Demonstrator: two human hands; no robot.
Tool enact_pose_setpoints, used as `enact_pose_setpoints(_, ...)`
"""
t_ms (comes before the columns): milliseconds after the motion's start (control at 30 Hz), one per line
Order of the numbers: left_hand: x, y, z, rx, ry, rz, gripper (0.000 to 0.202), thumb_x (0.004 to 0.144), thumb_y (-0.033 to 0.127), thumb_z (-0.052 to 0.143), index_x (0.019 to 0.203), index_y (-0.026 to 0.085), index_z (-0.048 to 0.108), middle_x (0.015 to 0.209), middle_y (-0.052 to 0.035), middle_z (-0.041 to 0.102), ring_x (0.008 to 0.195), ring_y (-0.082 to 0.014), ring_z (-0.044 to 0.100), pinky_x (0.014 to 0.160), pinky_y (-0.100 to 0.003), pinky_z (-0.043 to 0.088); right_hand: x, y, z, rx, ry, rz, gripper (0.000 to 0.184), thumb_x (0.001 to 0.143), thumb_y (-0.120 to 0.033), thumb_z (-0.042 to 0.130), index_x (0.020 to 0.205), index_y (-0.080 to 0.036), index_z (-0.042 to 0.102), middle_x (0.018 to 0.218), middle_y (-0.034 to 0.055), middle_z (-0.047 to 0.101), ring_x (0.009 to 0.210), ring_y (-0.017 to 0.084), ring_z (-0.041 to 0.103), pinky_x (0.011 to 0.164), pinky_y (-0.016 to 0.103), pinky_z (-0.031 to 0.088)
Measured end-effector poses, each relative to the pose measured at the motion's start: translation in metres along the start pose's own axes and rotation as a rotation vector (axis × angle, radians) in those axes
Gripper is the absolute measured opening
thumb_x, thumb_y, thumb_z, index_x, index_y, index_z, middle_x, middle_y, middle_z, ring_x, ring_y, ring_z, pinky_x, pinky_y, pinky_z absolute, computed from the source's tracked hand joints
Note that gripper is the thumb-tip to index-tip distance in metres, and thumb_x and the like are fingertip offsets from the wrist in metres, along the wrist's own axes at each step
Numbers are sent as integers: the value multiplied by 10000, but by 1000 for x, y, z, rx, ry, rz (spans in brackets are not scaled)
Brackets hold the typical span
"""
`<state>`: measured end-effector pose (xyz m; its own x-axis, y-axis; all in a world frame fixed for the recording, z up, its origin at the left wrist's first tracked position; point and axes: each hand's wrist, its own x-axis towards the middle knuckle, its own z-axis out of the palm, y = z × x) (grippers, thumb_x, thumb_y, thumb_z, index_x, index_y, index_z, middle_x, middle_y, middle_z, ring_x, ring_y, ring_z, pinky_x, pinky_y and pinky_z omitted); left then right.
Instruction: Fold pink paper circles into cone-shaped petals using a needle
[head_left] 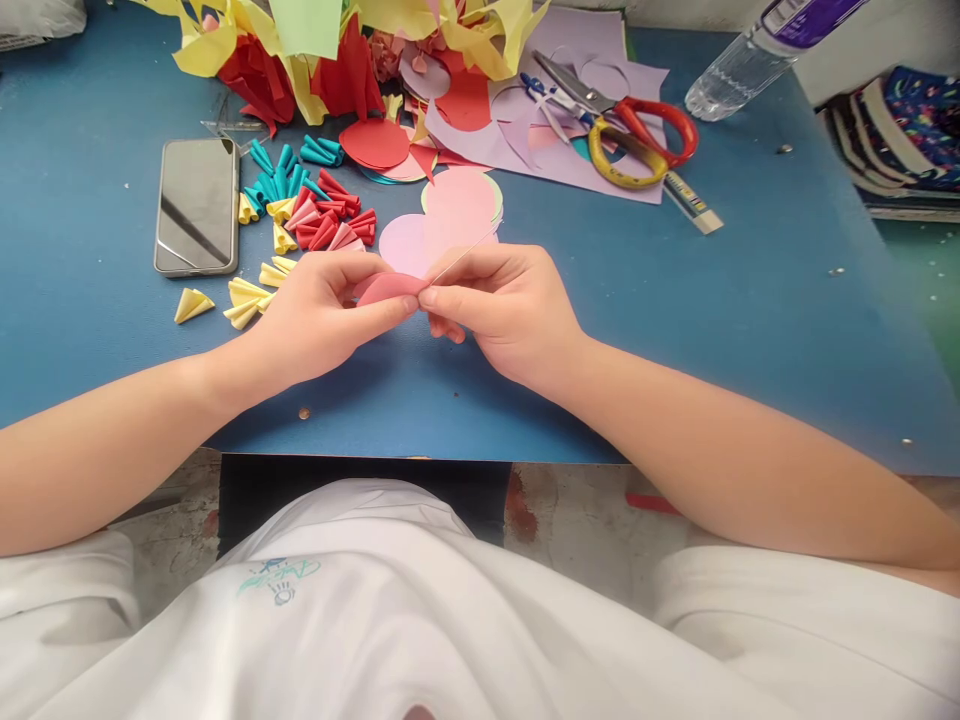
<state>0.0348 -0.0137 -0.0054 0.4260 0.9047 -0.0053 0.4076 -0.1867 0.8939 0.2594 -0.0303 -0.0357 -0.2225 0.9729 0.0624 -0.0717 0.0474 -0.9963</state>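
Note:
A pink paper piece (390,288), bent into a curve, is held over the near part of the blue table. My left hand (322,310) pinches its left side and lower edge between thumb and fingers. At the paper's right end, the thumb and forefinger of my right hand (517,305) are pressed together. A thin pale stick or wire (466,253) slants up and right from that pinch. Just beyond my hands lie a pink paper circle (459,205) and a lilac circle (401,242). Yellow paper cones (246,300) are beside my left hand.
Red cones (324,230) and teal cones (277,183) lie near a phone (196,205). Scissors (630,140) rest on lilac paper scraps (465,138). Red circles (375,143), yellow crepe paper (491,40) and a bottle (739,75) are farther back.

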Motion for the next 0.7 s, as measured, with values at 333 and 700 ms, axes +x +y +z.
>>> enact_pose_setpoints(333,0,4,0,-18,5,-8,257,929,412,837,789,211,761,767,13,585,748,-155,473,680,-362,323,-1,1,2,39,12,30,199,886,-327,1027,870,-230,854,743,-12,727,592,126,583,530,310,504)
enact_pose_setpoints(700,-1,-1,1,50,24,80,229,964,457,816,826,274,805,727,-15,536,730,-209,480,736,-429,384,1,-2,0,5,32,64,242,852,-367,1079,814,-244,874,675,-6,715,565,141,575,469,318,450)
